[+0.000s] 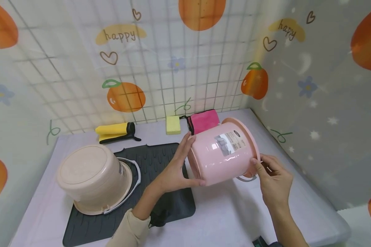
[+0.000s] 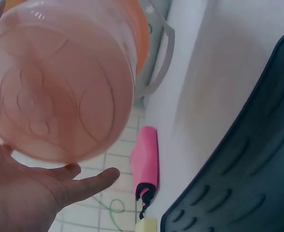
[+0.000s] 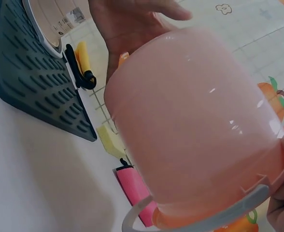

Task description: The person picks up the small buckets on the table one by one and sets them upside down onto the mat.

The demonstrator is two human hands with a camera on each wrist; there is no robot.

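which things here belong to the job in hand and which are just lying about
In the job:
pink bucket, held tilted by the left hand and right hand
probably the beige bucket, base up on the dark mat

Seemingly just lying about:
yellow cloth
yellow sponge
pink cloth

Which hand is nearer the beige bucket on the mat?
Left: the left hand is at the base of the pink bucket, to the right of the beige bucket; the right hand pinches the rim, farther right.
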